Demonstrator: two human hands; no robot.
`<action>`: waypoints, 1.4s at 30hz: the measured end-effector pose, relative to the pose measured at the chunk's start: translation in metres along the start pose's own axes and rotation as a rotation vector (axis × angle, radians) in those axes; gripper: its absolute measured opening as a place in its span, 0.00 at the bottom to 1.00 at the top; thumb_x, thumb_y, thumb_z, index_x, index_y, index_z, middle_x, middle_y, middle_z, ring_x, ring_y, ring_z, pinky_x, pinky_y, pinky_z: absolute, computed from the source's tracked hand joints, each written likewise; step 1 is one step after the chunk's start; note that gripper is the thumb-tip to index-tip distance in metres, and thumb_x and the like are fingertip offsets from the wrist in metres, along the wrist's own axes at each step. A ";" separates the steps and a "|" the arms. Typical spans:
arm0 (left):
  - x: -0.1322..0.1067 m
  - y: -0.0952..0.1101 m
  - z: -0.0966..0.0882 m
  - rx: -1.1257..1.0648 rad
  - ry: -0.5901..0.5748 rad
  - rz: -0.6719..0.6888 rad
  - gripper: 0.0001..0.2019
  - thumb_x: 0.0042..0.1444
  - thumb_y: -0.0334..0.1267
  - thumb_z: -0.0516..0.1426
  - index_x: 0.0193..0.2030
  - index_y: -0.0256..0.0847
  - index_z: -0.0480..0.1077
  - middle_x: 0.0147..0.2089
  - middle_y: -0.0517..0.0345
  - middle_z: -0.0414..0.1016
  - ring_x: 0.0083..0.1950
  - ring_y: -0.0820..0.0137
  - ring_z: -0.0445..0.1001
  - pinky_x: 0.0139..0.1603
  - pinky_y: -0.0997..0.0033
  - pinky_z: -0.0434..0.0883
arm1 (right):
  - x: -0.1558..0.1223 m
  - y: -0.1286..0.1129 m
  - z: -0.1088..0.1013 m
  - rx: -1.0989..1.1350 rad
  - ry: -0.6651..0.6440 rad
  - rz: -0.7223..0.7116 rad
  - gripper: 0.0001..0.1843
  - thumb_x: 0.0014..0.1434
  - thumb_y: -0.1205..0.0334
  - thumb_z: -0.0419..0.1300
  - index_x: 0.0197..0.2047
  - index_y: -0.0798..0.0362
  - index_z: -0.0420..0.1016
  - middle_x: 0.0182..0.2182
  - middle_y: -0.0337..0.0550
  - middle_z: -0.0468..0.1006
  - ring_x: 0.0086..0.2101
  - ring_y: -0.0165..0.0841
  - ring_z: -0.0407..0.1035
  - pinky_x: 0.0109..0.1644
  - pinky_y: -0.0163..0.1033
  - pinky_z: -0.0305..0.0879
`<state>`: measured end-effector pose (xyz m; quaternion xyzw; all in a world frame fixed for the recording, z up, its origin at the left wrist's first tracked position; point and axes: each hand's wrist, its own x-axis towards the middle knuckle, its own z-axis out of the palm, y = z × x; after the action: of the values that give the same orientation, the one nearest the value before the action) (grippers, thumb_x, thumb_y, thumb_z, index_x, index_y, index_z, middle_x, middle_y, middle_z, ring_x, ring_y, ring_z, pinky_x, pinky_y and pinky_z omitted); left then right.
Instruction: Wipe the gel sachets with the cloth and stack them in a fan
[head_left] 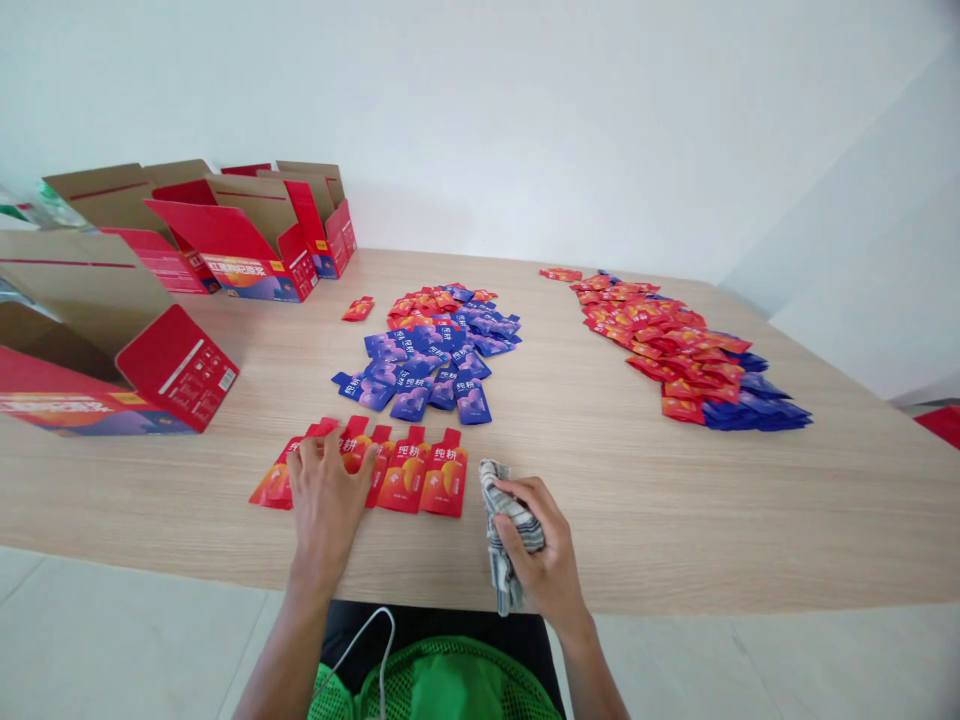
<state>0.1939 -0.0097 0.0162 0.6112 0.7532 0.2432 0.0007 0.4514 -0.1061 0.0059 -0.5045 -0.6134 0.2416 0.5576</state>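
Between seven and eight o'clock in the view, red pouches (405, 475) are laid in a row on the table (600, 500). They are partly covered by the left hand (328, 500), its thumb and fingers spread wide. At six o'clock a striped cloth (498, 548) is gripped by the right hand (553, 555). Blue pouches (411, 398) are heaped at one o'clock from the row; a mixed pile (652, 335) is spread at three o'clock, and open boxes (251, 277) are placed from nine to ten.

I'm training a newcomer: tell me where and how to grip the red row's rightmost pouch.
Probably pinch the pouch by its narrow neck, from above: it lies flat, the neck jutting out, with the striped cloth near its right edge.
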 end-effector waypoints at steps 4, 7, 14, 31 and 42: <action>0.008 0.005 0.009 0.148 -0.069 -0.004 0.31 0.69 0.50 0.56 0.69 0.26 0.73 0.58 0.29 0.74 0.59 0.39 0.71 0.65 0.43 0.70 | 0.001 0.003 -0.009 -0.046 0.077 0.023 0.11 0.72 0.57 0.64 0.55 0.47 0.83 0.44 0.45 0.81 0.43 0.39 0.80 0.47 0.43 0.79; 0.011 0.006 0.016 0.195 -0.093 -0.010 0.30 0.70 0.49 0.54 0.67 0.25 0.73 0.57 0.28 0.74 0.59 0.39 0.71 0.63 0.43 0.71 | -0.001 0.008 -0.014 -0.072 0.080 0.024 0.11 0.73 0.57 0.64 0.56 0.47 0.83 0.46 0.46 0.81 0.45 0.40 0.79 0.49 0.44 0.79; 0.007 0.002 0.021 0.169 -0.068 -0.009 0.31 0.68 0.49 0.56 0.69 0.25 0.70 0.64 0.22 0.72 0.64 0.35 0.70 0.65 0.41 0.69 | -0.005 0.017 -0.016 -0.083 0.082 0.025 0.12 0.73 0.58 0.64 0.57 0.46 0.82 0.46 0.46 0.81 0.46 0.41 0.79 0.50 0.45 0.79; 0.029 -0.035 0.012 0.088 -0.235 0.173 0.27 0.72 0.52 0.49 0.67 0.41 0.77 0.65 0.35 0.79 0.63 0.39 0.73 0.64 0.36 0.68 | -0.007 0.026 -0.006 -0.106 0.143 0.026 0.11 0.72 0.56 0.63 0.54 0.48 0.83 0.44 0.46 0.82 0.44 0.40 0.80 0.48 0.45 0.80; 0.253 -0.023 0.060 0.137 -0.340 0.398 0.20 0.71 0.45 0.65 0.65 0.41 0.74 0.67 0.46 0.76 0.63 0.53 0.79 0.63 0.42 0.78 | -0.023 0.039 -0.001 -0.138 0.136 0.029 0.10 0.71 0.58 0.64 0.53 0.47 0.84 0.43 0.46 0.83 0.42 0.40 0.82 0.46 0.43 0.82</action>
<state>0.1265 0.2424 0.0300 0.7779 0.6220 0.0808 0.0382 0.4635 -0.1119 -0.0374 -0.5656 -0.5822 0.1719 0.5582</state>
